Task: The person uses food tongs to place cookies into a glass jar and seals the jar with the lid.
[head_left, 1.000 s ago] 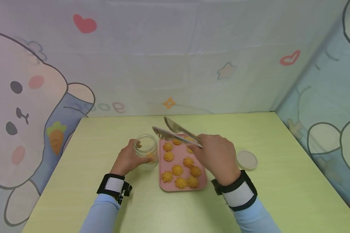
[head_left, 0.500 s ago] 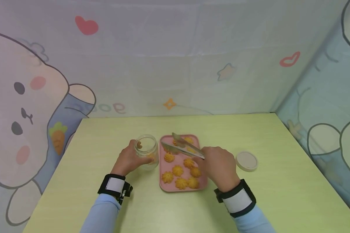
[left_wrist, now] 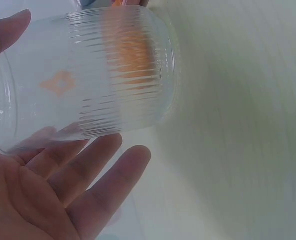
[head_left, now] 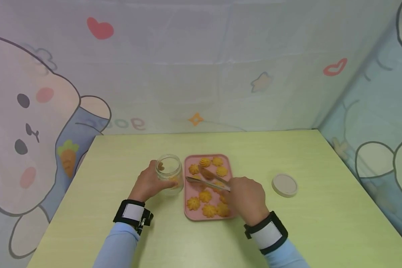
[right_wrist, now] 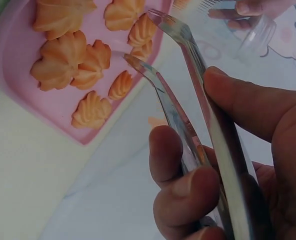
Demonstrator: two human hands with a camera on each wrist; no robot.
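My left hand (head_left: pixel 149 183) grips a clear glass jar (head_left: pixel 171 168) from its left side, thumb in front; the jar stands mouth-up beside the tray. Through its ribbed wall in the left wrist view, an orange-yellow shape (left_wrist: pixel 133 52) shows near the bottom. My right hand (head_left: pixel 247 199) holds metal tongs (left_wrist: pixel 85 2) (right_wrist: pixel 215 125) around both arms, tips spread apart. Those tips hang over a pink tray (head_left: pixel 186 212) of piped butter cookies (head_left: pixel 205 196). In the right wrist view nothing is pinched between the tips, and cookies (right_wrist: pixel 90 110) lie behind them.
A round, pale lid (head_left: pixel 284 185) lies on the light yellow-green table (head_left: pixel 321 223), right of my right hand. Behind the table hangs a cartoon-printed cloth (head_left: pixel 201 67), and another printed panel stands along the right side.
My right hand has lowered the tongs toward me, from above the tray's far end to over its middle cookies. My left hand and the jar stay almost in place.
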